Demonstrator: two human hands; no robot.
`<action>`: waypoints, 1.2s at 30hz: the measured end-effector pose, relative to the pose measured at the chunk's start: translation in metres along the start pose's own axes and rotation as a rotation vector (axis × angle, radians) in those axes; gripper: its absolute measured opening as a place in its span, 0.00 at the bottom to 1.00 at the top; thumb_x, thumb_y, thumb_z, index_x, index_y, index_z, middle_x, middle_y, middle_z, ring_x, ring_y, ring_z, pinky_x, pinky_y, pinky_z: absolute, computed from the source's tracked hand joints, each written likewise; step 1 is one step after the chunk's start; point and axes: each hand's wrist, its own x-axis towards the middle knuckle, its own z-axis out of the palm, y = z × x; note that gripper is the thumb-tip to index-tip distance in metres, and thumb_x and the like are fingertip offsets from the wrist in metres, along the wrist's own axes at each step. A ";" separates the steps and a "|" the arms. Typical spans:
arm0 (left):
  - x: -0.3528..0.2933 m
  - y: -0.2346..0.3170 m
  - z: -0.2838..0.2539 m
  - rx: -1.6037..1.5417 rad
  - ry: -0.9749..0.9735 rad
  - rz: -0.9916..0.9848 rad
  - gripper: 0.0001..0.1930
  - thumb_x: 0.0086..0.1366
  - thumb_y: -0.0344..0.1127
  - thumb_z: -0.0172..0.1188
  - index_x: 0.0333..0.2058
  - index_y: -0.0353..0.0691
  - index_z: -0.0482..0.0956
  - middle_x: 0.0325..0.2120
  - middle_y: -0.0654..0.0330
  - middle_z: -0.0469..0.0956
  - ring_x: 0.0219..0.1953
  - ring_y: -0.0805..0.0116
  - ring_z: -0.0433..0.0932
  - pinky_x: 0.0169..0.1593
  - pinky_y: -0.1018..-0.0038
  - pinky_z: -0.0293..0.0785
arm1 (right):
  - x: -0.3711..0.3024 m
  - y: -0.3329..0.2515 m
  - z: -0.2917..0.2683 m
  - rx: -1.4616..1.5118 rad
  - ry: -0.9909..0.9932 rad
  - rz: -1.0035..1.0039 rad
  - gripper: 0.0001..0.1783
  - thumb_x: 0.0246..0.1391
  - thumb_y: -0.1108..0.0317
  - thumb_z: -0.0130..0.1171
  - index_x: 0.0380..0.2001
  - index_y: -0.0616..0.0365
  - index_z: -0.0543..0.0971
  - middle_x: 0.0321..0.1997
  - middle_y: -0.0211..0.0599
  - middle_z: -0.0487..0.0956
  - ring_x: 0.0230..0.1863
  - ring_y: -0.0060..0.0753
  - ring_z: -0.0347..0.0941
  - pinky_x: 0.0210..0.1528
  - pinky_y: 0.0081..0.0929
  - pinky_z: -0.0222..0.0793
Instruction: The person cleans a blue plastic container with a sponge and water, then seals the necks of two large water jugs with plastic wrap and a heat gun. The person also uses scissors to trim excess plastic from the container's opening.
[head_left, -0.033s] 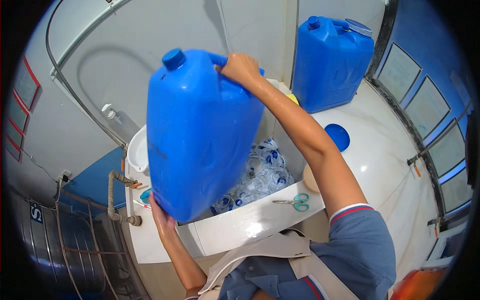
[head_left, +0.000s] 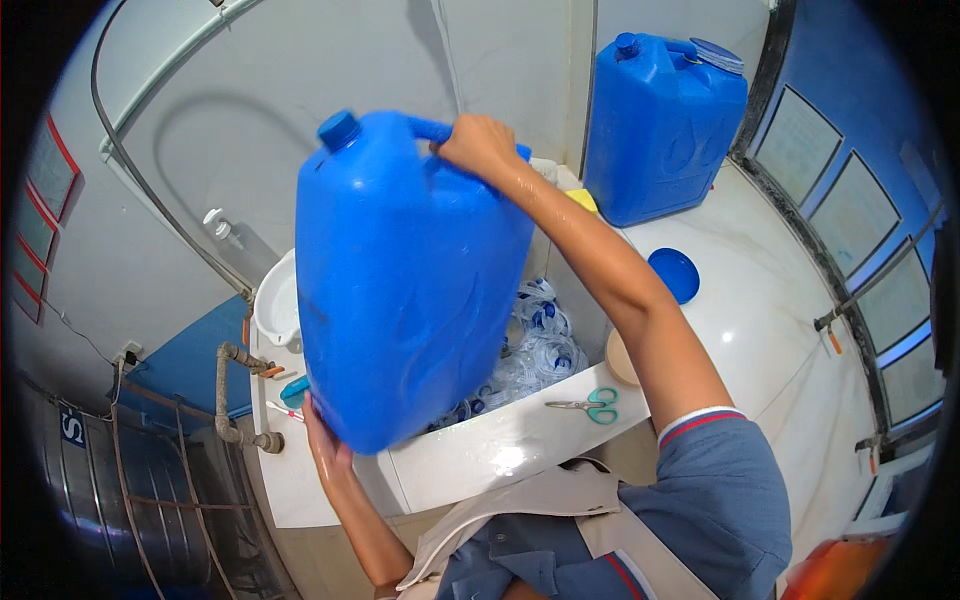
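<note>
A large blue plastic jerrycan hangs tilted over the sink, its blue screw cap at the upper left. My right hand is closed round the top handle. Down at the can's lower left corner, my left hand supports it from beneath, some fingers hidden behind the can. Below and partly covered by the can, a heap of clear plastic tubing with blue and white fittings lies in the sink.
Green-handled scissors lie on the sink's front ledge. A second blue jerrycan, a yellow sponge and a round blue lid are on the right counter. At left stand a white basin, a pump bottle and pipework.
The jerrycan has dropped slightly, its base nearer the front ledge, covering more of the tubing. Both my hands have moved a little down with it.
</note>
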 end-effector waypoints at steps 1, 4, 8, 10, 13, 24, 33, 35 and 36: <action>-0.006 -0.008 -0.010 -0.014 -0.030 -0.071 0.31 0.62 0.57 0.49 0.54 0.39 0.66 0.53 0.54 0.67 0.52 0.61 0.69 0.55 0.65 0.66 | -0.005 -0.001 0.005 -0.044 -0.064 -0.010 0.22 0.39 0.51 0.63 0.25 0.63 0.81 0.26 0.55 0.78 0.32 0.54 0.76 0.34 0.45 0.70; -0.040 0.054 0.014 0.022 0.003 0.008 0.34 0.61 0.59 0.49 0.56 0.37 0.63 0.53 0.50 0.66 0.53 0.58 0.68 0.52 0.62 0.70 | -0.008 -0.022 -0.015 0.074 -0.034 0.017 0.23 0.38 0.51 0.64 0.26 0.64 0.81 0.28 0.54 0.79 0.33 0.54 0.76 0.36 0.44 0.71; -0.025 0.070 0.032 -0.021 0.054 0.131 0.35 0.60 0.59 0.50 0.56 0.38 0.62 0.55 0.52 0.64 0.54 0.58 0.67 0.54 0.63 0.68 | 0.009 -0.027 -0.023 0.104 0.046 0.016 0.26 0.40 0.46 0.61 0.23 0.65 0.81 0.25 0.53 0.78 0.32 0.54 0.76 0.36 0.43 0.71; 0.005 0.030 0.020 0.057 0.109 0.130 0.34 0.60 0.58 0.51 0.56 0.38 0.63 0.55 0.53 0.64 0.54 0.59 0.66 0.55 0.65 0.67 | 0.019 -0.015 -0.002 0.050 0.051 -0.026 0.26 0.42 0.46 0.60 0.21 0.64 0.80 0.26 0.53 0.79 0.32 0.54 0.76 0.35 0.41 0.70; 0.002 0.002 0.015 -0.051 0.011 -0.069 0.28 0.63 0.55 0.48 0.53 0.40 0.65 0.53 0.54 0.66 0.53 0.61 0.67 0.55 0.65 0.66 | 0.008 0.029 0.039 0.001 -0.156 0.031 0.25 0.39 0.47 0.61 0.29 0.59 0.82 0.32 0.53 0.79 0.37 0.54 0.76 0.40 0.44 0.70; -0.051 0.164 0.157 0.480 -0.074 0.637 0.27 0.66 0.51 0.44 0.56 0.36 0.64 0.37 0.54 0.76 0.43 0.68 0.74 0.49 0.74 0.66 | -0.130 0.169 0.209 1.503 -0.080 0.671 0.21 0.46 0.55 0.58 0.33 0.65 0.79 0.28 0.49 0.80 0.31 0.36 0.78 0.32 0.33 0.71; -0.078 0.148 0.301 0.886 -0.423 1.009 0.26 0.65 0.50 0.44 0.53 0.35 0.68 0.44 0.48 0.73 0.48 0.60 0.71 0.56 0.69 0.61 | -0.206 0.125 0.267 1.987 -0.131 0.979 0.21 0.46 0.54 0.58 0.34 0.64 0.80 0.29 0.50 0.80 0.31 0.36 0.78 0.32 0.33 0.71; -0.087 0.148 0.322 0.940 -0.463 1.043 0.29 0.64 0.54 0.42 0.55 0.37 0.67 0.45 0.44 0.73 0.51 0.58 0.71 0.58 0.66 0.60 | -0.207 0.115 0.268 2.026 -0.121 1.007 0.21 0.46 0.54 0.58 0.34 0.64 0.80 0.29 0.50 0.80 0.31 0.36 0.78 0.32 0.34 0.71; -0.089 0.151 0.329 0.966 -0.482 1.060 0.31 0.64 0.56 0.41 0.56 0.38 0.66 0.45 0.43 0.73 0.52 0.56 0.70 0.58 0.65 0.60 | -0.203 0.110 0.267 2.042 -0.113 1.006 0.21 0.46 0.54 0.58 0.34 0.64 0.80 0.29 0.50 0.80 0.31 0.36 0.78 0.32 0.34 0.71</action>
